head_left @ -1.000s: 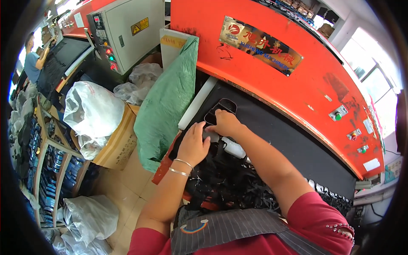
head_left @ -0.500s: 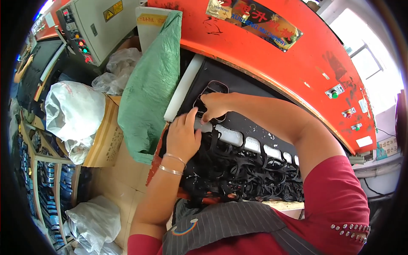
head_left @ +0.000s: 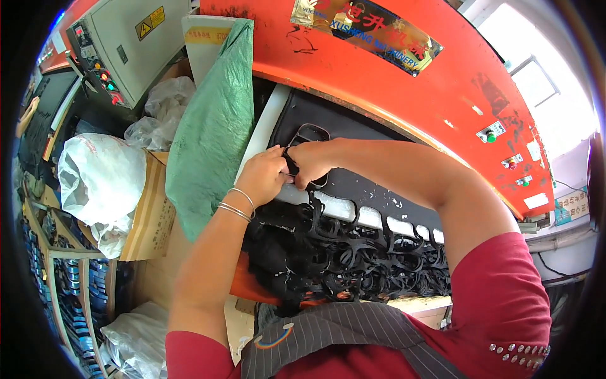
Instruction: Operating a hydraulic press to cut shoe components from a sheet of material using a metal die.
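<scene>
Beside a large orange machine [head_left: 372, 69], you bend both bare hands to a black loop [head_left: 314, 133] with a thin, paler edge, lying near the left end of a black table [head_left: 379, 155]. Your right hand [head_left: 310, 162] reaches across the loop from the right, its fingers curled over the loop's left side; the grip looks narrow, though whether it pinches the rim you cannot tell from this angle. Your left hand [head_left: 266, 174] comes in from the other side, fingers drawn together and tips close to the right hand's; what they hold, if anything, is hidden.

A white bar [head_left: 260, 140] runs along the table's end, just past your left hand. Nearer to you, a row of white blocks [head_left: 336, 206] stretches to the right, with black strips [head_left: 363, 252] looped over it and heaped below. A green sack [head_left: 213, 129] stands at your left.

The step in hand appears to be close two-handed work at the loop's left side. From here, your next move seems to call for a sure fingertip hold on the rim, a steadying left hand, and care that the loose strips close by do not snag.
</scene>
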Available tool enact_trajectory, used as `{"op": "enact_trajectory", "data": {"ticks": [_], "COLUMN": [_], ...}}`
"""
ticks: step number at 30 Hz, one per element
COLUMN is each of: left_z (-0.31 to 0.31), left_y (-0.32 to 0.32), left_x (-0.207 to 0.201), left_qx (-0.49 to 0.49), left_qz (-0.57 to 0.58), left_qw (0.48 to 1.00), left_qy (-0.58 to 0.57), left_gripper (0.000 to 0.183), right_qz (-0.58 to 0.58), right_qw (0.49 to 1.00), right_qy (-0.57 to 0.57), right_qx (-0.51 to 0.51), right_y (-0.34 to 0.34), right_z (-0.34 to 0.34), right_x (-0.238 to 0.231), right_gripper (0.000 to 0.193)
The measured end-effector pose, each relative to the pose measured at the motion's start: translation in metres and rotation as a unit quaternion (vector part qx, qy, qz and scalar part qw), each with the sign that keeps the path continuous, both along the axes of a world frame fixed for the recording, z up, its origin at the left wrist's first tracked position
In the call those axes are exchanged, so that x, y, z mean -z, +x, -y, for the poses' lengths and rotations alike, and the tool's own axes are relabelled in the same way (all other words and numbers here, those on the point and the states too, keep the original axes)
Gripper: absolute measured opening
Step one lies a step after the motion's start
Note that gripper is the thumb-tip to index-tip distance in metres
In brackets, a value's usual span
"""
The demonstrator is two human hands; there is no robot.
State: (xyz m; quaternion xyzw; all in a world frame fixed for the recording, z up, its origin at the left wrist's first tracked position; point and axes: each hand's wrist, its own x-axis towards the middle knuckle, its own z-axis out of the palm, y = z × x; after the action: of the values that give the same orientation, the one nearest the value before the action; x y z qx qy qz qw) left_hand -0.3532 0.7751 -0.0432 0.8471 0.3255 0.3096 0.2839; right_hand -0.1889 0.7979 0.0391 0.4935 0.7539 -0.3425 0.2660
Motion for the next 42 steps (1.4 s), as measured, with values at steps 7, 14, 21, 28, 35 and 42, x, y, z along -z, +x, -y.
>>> {"op": "enact_trajectory", "data": {"ticks": [7, 14, 21, 28, 35, 42], "left_z": [-0.009, -0.013, -0.022, -0.009, -0.002, -0.020], "left_y": [0.000, 0.005, 0.006, 0.012, 0.063, 0.107], "left_x": [0.005, 0.013, -0.029, -0.030, -0.044, -0.074], "left_qx": [-0.025, -0.044, -0.037, 0.003, -0.141, -0.206], "left_qz": [0.045, 0.064, 0.120, 0.193, -0.233, -0.368], "left_qw": [0.999, 0.997, 0.988, 0.956, 0.962, 0.896], "left_qy": [0.010, -0.002, -0.085, -0.222, -0.016, -0.139], "left_gripper": [0.014, 0.011, 0.014, 0.043, 0.048, 0.061], "right_qz": [0.018, 0.032, -0.101, -0.112, -0.269, 0.151], "right_qw": [1.000, 0.999, 0.986, 0.986, 0.903, 0.931], "right_qy": [-0.010, -0.024, -0.079, -0.019, 0.091, 0.318], "right_qx": [-0.016, -0.034, 0.110, 0.125, 0.323, -0.100], "right_y": [-0.003, 0.003, 0.018, 0.037, 0.130, 0.246], "right_z": [-0.014, -0.025, -0.036, -0.010, 0.066, 0.165], "right_x": [-0.006, 0.008, -0.017, -0.024, -0.064, -0.050], "right_gripper": [0.066, 0.066, 0.025, 0.040, 0.039, 0.040]}}
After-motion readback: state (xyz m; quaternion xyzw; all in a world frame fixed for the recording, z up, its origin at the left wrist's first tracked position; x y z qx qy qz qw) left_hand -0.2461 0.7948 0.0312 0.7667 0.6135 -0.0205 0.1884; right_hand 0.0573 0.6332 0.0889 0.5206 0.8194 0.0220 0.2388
